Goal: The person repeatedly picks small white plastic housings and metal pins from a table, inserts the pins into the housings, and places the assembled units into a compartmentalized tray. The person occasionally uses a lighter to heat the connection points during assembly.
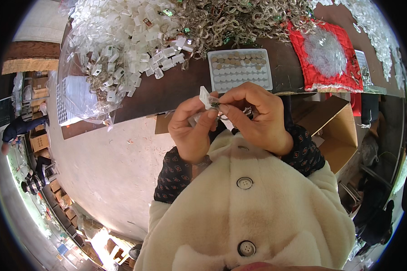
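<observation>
A small white plastic case (205,96) is pinched in my left hand (192,128), between thumb and fingers, just past the table's front edge. Close against the case, the thumb and forefinger of my right hand (257,119) grip a tiny green circuit board (215,105). Pale thin wire hangs below it, partly hidden by my fingers. Whether the board sits inside the case or only touches it, I cannot tell. Just beyond my hands lies a white tray (269,83) with rows of round pockets, the far rows holding small brownish discs.
White plastic cases (122,27) are heaped at the back left, beside a tangled pile of coiled wire (239,22). Clear strands (325,52) lie on a red cloth (298,58) to the right. An open cardboard box (343,131) stands below the table. Another person (25,128) is far left.
</observation>
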